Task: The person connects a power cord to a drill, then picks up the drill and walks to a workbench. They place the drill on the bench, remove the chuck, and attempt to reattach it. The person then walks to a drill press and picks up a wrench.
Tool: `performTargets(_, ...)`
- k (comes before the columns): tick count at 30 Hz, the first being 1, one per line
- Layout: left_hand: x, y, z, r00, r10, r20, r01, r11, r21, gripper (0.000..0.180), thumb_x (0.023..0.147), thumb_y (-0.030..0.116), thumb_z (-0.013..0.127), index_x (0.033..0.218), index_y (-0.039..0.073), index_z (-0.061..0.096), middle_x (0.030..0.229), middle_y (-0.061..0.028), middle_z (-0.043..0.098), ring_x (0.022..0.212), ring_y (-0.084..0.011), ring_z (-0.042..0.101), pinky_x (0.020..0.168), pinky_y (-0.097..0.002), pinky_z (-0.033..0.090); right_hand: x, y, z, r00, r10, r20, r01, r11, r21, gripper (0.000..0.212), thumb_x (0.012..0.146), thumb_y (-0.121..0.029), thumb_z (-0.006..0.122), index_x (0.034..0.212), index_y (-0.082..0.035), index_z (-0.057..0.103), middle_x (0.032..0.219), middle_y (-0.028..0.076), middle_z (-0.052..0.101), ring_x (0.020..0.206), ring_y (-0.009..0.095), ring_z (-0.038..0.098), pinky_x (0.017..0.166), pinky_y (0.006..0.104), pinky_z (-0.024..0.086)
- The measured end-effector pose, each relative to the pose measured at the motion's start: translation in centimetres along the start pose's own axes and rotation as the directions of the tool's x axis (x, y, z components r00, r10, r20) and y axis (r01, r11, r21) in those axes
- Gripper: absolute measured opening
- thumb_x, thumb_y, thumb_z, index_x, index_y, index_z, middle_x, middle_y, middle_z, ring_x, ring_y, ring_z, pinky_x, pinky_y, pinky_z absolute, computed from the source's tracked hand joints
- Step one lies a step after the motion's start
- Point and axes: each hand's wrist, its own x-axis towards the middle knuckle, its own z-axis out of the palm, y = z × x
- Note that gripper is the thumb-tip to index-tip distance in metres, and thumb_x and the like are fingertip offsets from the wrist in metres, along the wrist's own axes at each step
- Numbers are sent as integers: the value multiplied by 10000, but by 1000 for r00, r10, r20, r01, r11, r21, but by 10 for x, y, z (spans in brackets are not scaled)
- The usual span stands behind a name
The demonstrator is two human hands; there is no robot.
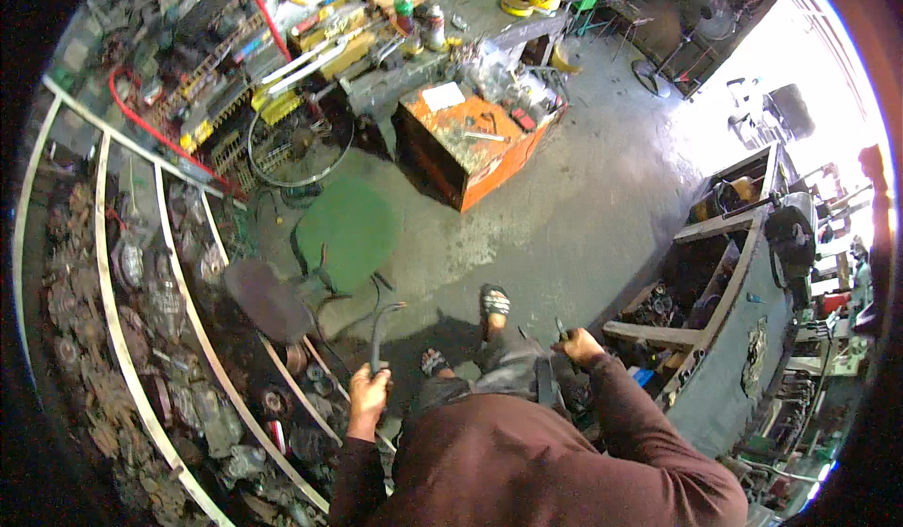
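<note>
My left hand point(370, 394) is closed around a thick dark cable point(377, 337). It rises from the fist and bends to the right at the top, where thin copper-coloured ends show. Out to the right, my right hand point(580, 347) is closed on a small slim tool point(561, 326). Only a short, narrow part of the tool sticks up past the fingers, so its exact kind is unclear. The two hands are well apart, on either side of my legs.
A green round stool point(348, 233) and a dark round seat point(268, 298) stand left. Ahead is an orange box point(503, 168) with tools on top. Metal shelves point(118, 315) of parts line the left; an open-fronted workbench point(734, 358) is close on the right.
</note>
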Motion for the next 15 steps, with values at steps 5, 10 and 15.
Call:
performTargets(5,62,114,119,921,-31,389,34,999,-1,242,958,172,681,1143,29,618,780,16,583,612,-88,525,554,-273,454,-15,46,-38,992,116,-48,-90,921,379,615,844,-539,741,931,69,714,804,177,702,757,261,651,736,434,512)
performTargets(10,95,178,291,863,24,504,4,998,-55,266,981,267,693,1050,19,624,741,12,589,604,-93,519,529,-285,439,-34,2,-128,992,113,-64,-17,601,799,244,879,-172,779,982,37,704,919,74,726,806,171,650,762,344,515)
performTargets(15,107,263,448,793,283,539,-428,889,162,441,922,375,725,1042,-45,664,781,-76,669,708,-166,622,632,-355,498,9,0,-213,989,-117,-88,122,322,939,225,869,-39,740,1058,0,626,905,61,682,789,183,670,736,338,576)
